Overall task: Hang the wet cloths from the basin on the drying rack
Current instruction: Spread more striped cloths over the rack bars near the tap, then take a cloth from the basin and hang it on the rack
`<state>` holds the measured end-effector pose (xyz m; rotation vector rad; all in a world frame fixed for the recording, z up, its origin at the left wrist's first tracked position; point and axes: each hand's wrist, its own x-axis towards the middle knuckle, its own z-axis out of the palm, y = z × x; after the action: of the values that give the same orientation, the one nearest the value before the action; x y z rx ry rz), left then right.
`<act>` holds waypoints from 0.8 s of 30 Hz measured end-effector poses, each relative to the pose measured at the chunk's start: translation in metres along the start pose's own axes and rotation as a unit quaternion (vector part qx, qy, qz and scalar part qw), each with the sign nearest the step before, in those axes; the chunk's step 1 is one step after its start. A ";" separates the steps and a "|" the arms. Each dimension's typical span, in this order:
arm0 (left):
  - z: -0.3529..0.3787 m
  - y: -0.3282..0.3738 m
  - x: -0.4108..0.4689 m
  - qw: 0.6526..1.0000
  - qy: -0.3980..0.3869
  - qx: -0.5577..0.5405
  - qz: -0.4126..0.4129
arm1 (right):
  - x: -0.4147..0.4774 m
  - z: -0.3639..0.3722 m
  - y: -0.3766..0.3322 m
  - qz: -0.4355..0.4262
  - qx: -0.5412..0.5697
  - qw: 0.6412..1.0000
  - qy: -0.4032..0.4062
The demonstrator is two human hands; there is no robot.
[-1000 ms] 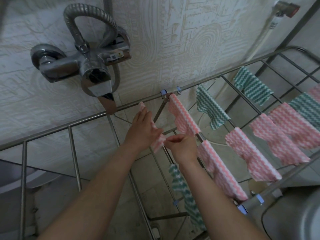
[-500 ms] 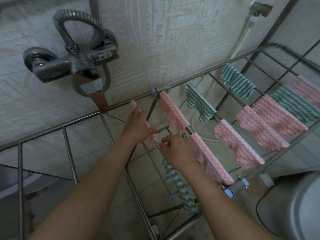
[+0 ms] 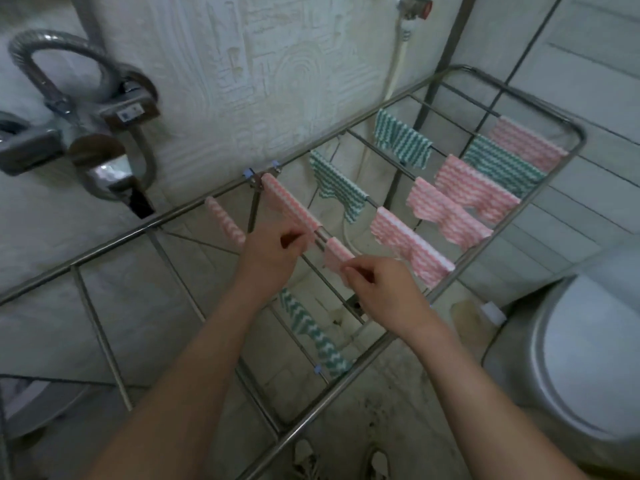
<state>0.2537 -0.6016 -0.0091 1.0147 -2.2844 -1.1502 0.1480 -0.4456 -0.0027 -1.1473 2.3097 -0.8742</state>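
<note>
The metal drying rack (image 3: 388, 341) stands in front of me against the wall. Several pink and green zigzag cloths (image 3: 446, 209) hang over its rods. My left hand (image 3: 273, 251) is curled at the near end of a long pink cloth (image 3: 294, 209) on the middle rod and seems to pinch it. Just nearer me on the same rod, my right hand (image 3: 377, 285) pinches the edge of a short pink cloth (image 3: 337, 256). Another pink cloth (image 3: 223, 220) hangs on the rod to the left, beside my left wrist.
A chrome shower mixer (image 3: 104, 143) with a hose juts from the wall at upper left. A round grey vessel (image 3: 540, 358) sits at lower right, another round one (image 3: 34, 407) at lower left. A green cloth (image 3: 311, 337) hangs on a lower rod.
The left hand has let go of the left pink cloth, which now hangs on its rod. Both hands have shifted right to the cloths on the middle rod. The view has tilted down and right.
</note>
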 end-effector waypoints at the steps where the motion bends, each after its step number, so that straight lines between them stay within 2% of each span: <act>1: 0.008 0.008 -0.004 1.000 -0.005 -0.011 0.014 | -0.008 -0.006 0.005 0.003 0.009 1.000 0.017; 9: 0.095 0.093 -0.040 0.985 -0.085 -0.056 0.137 | -0.087 -0.076 0.073 0.088 0.062 0.980 0.168; 16: 0.202 0.163 -0.085 0.960 -0.189 -0.081 0.192 | -0.167 -0.140 0.149 0.179 0.146 0.934 0.273; 21: 0.290 0.218 -0.140 0.921 -0.307 -0.068 0.232 | -0.241 -0.181 0.219 0.256 0.111 0.906 0.319; 24: 0.350 0.247 -0.177 0.883 -0.386 -0.020 0.265 | -0.293 -0.202 0.263 0.304 0.106 0.884 0.340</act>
<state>0.0506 -0.1851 -0.0187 -0.1865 -2.8197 -1.4944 0.0489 -0.0149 -0.0151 0.0512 2.7440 -1.3557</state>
